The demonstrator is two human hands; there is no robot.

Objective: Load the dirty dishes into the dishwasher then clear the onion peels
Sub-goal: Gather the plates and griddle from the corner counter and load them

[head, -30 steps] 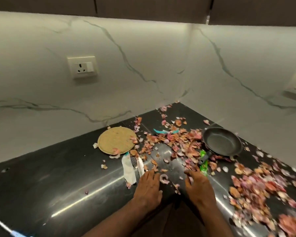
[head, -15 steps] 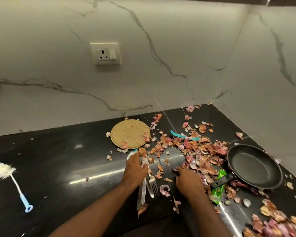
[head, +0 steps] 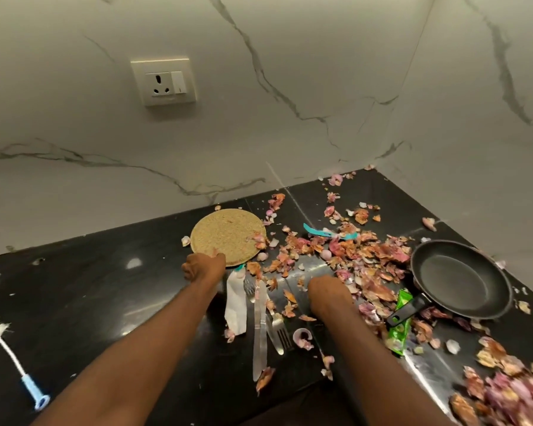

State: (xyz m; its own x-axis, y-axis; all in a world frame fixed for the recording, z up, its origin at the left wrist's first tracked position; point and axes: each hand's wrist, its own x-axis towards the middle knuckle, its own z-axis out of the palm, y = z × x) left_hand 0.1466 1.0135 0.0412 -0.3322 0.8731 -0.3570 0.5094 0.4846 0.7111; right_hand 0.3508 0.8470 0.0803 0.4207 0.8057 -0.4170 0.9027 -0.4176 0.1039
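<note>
Left hand (head: pixel 204 265), fingers curled on the round mat's (head: pixel 228 236) near edge, is nearer the cutlery (head: pixel 260 321) lying long-axis near-to-far on the worktop (head: pixel 105 296); right hand's (head: pixel 328 295) grip unclear.

onion peels (head: pixel 505 398) blur at right edge (perhaps cut off)

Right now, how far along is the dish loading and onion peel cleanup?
Nothing looks done. The frying pan, knife and fork lie on the counter, onion peels scattered around. The left hand touches the round mat; the right hand rests among peels.
</note>
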